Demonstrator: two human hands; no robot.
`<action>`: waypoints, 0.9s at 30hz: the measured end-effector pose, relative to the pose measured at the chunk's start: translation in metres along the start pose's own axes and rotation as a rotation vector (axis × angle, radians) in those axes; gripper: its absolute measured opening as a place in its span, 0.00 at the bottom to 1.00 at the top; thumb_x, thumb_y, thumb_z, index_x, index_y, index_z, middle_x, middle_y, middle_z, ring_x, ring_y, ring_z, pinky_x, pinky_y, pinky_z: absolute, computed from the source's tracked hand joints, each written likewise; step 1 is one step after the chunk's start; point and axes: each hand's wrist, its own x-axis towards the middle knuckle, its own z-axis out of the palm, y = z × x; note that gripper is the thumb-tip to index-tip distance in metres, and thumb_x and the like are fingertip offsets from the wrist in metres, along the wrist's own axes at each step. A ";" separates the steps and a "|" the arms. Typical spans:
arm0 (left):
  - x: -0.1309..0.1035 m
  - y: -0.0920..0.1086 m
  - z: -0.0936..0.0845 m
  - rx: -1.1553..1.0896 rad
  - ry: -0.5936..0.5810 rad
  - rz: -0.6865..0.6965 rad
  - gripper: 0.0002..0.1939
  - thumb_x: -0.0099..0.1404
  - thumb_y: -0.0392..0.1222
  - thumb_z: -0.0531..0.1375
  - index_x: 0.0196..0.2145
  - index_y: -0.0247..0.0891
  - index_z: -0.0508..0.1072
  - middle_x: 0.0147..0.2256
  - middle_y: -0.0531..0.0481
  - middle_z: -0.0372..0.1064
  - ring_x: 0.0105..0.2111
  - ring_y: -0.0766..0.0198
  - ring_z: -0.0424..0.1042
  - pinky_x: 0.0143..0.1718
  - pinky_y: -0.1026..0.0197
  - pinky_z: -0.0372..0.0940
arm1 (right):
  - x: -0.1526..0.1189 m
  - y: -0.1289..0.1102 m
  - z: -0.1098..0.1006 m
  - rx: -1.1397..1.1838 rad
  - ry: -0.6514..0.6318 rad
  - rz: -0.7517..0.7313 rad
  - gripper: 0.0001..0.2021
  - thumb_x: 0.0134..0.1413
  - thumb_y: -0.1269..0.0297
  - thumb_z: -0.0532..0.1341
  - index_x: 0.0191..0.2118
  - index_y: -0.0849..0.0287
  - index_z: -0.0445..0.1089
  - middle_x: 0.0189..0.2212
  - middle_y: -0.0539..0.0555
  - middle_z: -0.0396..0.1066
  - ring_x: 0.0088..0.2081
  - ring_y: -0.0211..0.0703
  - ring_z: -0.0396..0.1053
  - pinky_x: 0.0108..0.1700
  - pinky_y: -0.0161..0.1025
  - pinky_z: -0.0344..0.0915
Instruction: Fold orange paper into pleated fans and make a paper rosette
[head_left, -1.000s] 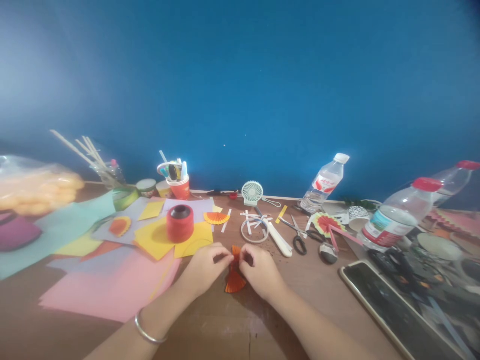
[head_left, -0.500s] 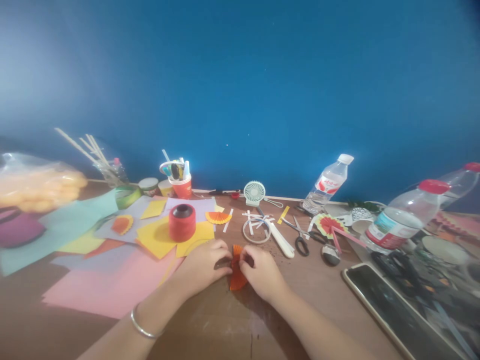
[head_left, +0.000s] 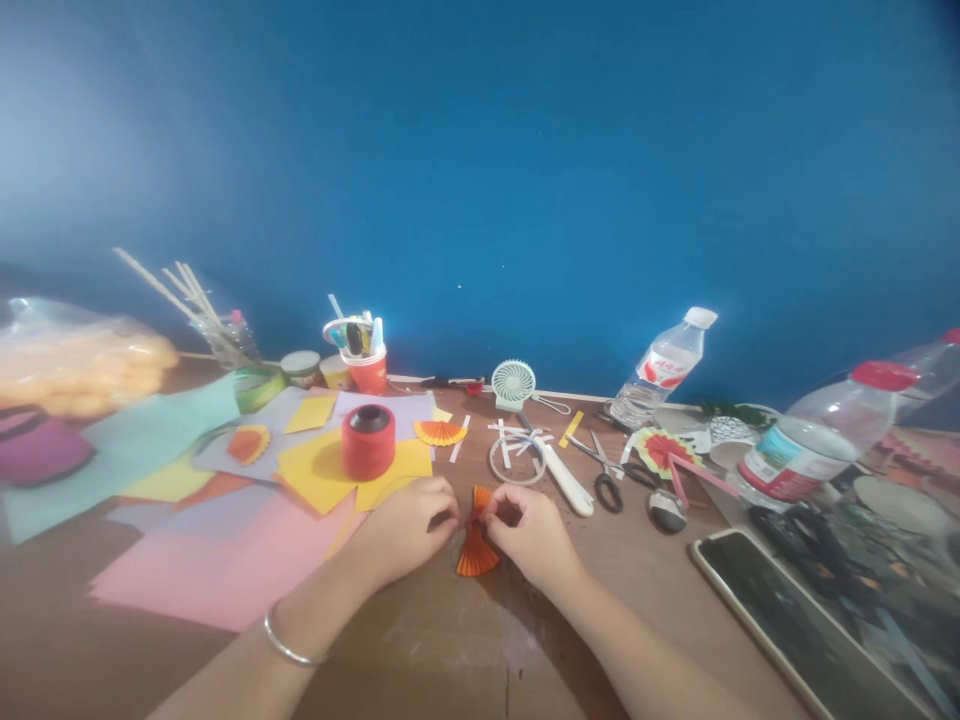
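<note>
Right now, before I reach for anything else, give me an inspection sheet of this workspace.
Surface: brown tabletop, dark marks at the near side.
Work in hand: orange pleated paper, fanned out toward the near side.
Clutter: pink sheet, red spool, open scissors, phone, red-capped bottle; heap at far right blurred.
Hands: right hand pinches the orange pleated paper; left hand close beside, contact unclear.
Cables: nothing seen for certain.
Surroundings: blue wall behind.

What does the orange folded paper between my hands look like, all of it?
The orange paper is creased into narrow pleats, gathered at a thin waist and fanned at both ends, like a bow tie. The near fan is well in view; the far one is partly hidden. It sits upright in your view, at the brown table. Your right hand pinches it near the waist; whether your left hand touches it isn't clear.
</note>
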 end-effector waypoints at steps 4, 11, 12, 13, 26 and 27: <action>0.000 -0.002 0.000 -0.003 0.004 -0.022 0.07 0.56 0.33 0.51 0.25 0.40 0.67 0.30 0.53 0.66 0.31 0.64 0.65 0.33 0.63 0.58 | -0.002 -0.004 -0.004 -0.100 0.012 -0.050 0.04 0.41 0.72 0.54 0.24 0.58 0.64 0.19 0.46 0.66 0.21 0.35 0.62 0.24 0.29 0.55; 0.000 -0.003 -0.002 -0.018 -0.004 -0.029 0.07 0.54 0.33 0.51 0.24 0.40 0.67 0.29 0.52 0.65 0.30 0.64 0.64 0.32 0.63 0.58 | -0.004 -0.009 -0.007 -0.207 0.003 -0.138 0.08 0.38 0.76 0.53 0.22 0.57 0.66 0.21 0.47 0.67 0.24 0.36 0.63 0.27 0.30 0.55; 0.000 -0.003 -0.003 -0.015 -0.005 -0.031 0.07 0.54 0.33 0.51 0.24 0.40 0.67 0.29 0.52 0.65 0.30 0.64 0.64 0.32 0.63 0.58 | -0.004 -0.009 -0.007 -0.218 0.003 -0.144 0.09 0.38 0.77 0.52 0.22 0.57 0.66 0.21 0.47 0.66 0.25 0.37 0.63 0.28 0.30 0.55; -0.001 -0.003 -0.003 -0.013 -0.005 -0.034 0.07 0.54 0.33 0.51 0.24 0.40 0.66 0.29 0.52 0.65 0.29 0.64 0.64 0.32 0.64 0.58 | -0.005 -0.009 -0.007 -0.229 -0.001 -0.148 0.09 0.37 0.77 0.52 0.22 0.57 0.66 0.21 0.47 0.66 0.25 0.37 0.62 0.28 0.30 0.55; -0.002 -0.004 -0.003 0.084 -0.001 -0.036 0.05 0.46 0.30 0.50 0.18 0.39 0.58 0.23 0.53 0.60 0.25 0.64 0.59 0.27 0.62 0.53 | -0.005 -0.004 -0.008 -0.340 -0.010 -0.181 0.10 0.37 0.79 0.52 0.23 0.57 0.66 0.23 0.49 0.64 0.29 0.38 0.62 0.32 0.31 0.54; -0.002 -0.004 -0.004 0.090 0.001 -0.036 0.05 0.45 0.30 0.50 0.18 0.39 0.57 0.22 0.53 0.59 0.25 0.64 0.58 0.27 0.62 0.52 | -0.005 -0.004 -0.008 -0.347 -0.007 -0.180 0.10 0.37 0.79 0.52 0.23 0.57 0.66 0.23 0.49 0.64 0.29 0.38 0.62 0.32 0.31 0.54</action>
